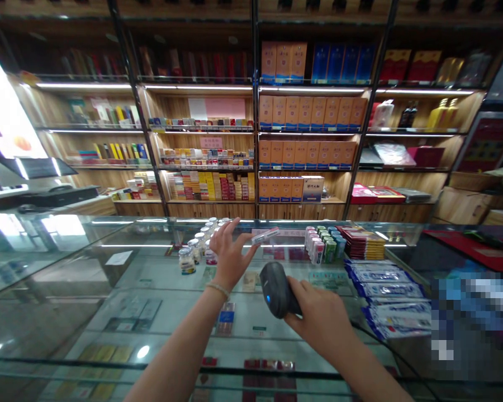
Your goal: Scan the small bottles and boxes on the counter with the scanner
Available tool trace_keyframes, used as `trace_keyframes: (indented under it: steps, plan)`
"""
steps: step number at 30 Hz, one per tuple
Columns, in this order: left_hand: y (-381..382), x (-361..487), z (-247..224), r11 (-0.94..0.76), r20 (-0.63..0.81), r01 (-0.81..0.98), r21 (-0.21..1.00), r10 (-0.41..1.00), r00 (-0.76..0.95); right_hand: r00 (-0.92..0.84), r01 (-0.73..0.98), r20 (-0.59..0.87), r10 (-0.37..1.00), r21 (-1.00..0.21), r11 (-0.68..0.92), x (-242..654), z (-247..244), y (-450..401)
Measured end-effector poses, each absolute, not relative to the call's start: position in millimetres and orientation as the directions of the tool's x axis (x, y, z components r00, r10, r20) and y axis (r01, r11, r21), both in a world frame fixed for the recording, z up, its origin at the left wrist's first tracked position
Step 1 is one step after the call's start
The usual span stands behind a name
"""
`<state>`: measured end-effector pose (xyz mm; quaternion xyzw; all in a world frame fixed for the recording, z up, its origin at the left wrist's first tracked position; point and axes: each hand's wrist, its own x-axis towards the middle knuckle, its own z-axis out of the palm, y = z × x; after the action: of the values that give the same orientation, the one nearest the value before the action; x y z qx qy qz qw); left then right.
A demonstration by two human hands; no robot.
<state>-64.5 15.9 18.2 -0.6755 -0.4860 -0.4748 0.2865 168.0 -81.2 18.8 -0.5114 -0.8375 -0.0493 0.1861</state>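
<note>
My right hand is wrapped round the handle of a black barcode scanner, which shows a small blue light. A cable trails away below that wrist. My left hand, with a beaded bracelet at its wrist, is raised over the glass counter. Between its thumb and a finger it pinches a slim white pack with a red mark; its printing is too small to read. The scanner's head is just below and to the right of this pack. Several white-capped bottles stand behind and left of my left hand.
The glass counter has goods inside. On top are small pink, green and blue bottles, red-gold packets and blue-white packages. A red tray lies at right. Shelves of boxes line the back wall.
</note>
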Motion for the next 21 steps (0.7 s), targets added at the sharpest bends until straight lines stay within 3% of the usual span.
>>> trace_keyframes:
  steps: [9,21]
  plan:
    - [18,-65,18,-0.38,0.921,0.922,0.075,0.381,0.082,-0.445,0.885,0.269,0.854,-0.015,0.466,160,5,-79]
    - [19,-64,17,-0.393,0.921,0.918,0.061,0.376,0.099,-0.468,0.844,0.393,0.792,-0.067,0.532,162,-19,-67]
